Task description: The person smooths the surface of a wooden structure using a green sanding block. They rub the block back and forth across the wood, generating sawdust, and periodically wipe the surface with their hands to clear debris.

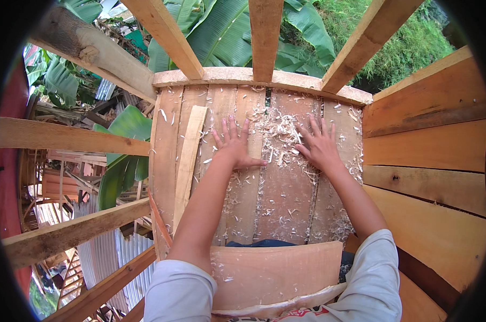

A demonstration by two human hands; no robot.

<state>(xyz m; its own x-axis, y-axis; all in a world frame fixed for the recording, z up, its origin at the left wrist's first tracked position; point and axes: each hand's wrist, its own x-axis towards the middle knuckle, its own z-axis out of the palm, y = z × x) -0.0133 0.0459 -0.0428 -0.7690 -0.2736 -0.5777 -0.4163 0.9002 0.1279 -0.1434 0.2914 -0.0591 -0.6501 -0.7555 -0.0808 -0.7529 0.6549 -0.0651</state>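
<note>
Pressing flat on the rough plank floor (286,193), the left hand (233,145) and right hand (319,146) are lying with fingers spread, flanking a heap of pale curled wood shavings (278,134), with a thin loose slat (188,161) lying just left.

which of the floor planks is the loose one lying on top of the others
The narrow pale strip left of the left hand. It lies slanted across the fixed floor planks, while those sit flush side by side.

Bare forearms, short pale grey sleeves (178,290), a strip of red print at the shirt's front.
</note>
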